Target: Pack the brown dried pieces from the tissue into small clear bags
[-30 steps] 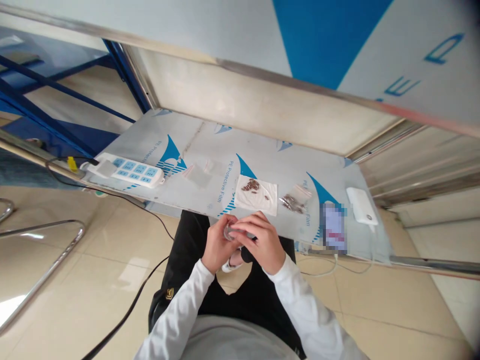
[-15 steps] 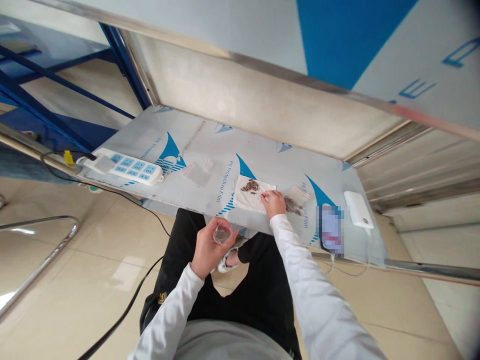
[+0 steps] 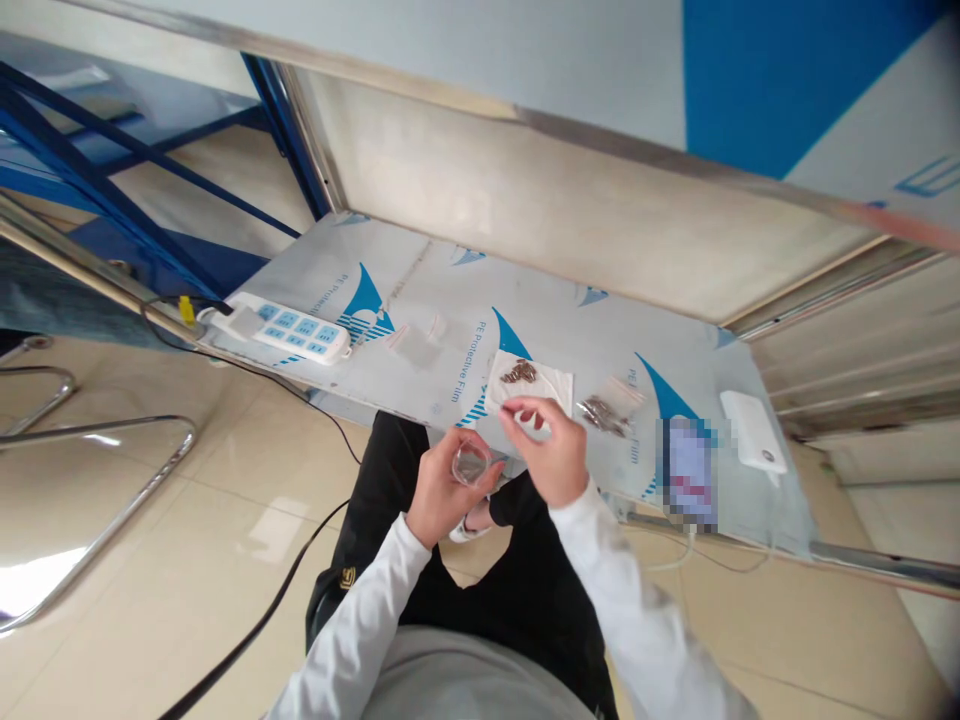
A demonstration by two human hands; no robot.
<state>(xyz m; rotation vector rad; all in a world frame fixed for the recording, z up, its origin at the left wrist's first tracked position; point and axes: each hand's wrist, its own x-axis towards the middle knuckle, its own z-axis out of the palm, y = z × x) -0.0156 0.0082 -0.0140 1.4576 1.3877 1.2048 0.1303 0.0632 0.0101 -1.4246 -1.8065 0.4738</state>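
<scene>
Just in front of the shelf edge, my left hand (image 3: pixel 441 487) holds a small clear round cup (image 3: pixel 471 463) by its sides, its mouth facing up. My right hand (image 3: pixel 551 448) is above the near edge of a white tissue (image 3: pixel 553 384), thumb and forefinger pinched; anything between the fingertips is too small to make out. A little pile of brown, seed-like pieces (image 3: pixel 519 371) lies on the tissue. To the right of it rests a clear zip bag (image 3: pixel 609 410) with more dark pieces inside.
The metal shelf (image 3: pixel 420 400) carries a white power strip (image 3: pixel 289 332) at left and empty-looking clear bags (image 3: pixel 416 343) near its middle. At right lie a phone (image 3: pixel 688 470) and a white power bank (image 3: pixel 752 430) with cables. An upper shelf (image 3: pixel 600 70) overhangs the back.
My right hand has lifted from the tissue and come back toward the cup, uncovering the zip bag. My left hand still holds the cup. The view has shifted slightly.
</scene>
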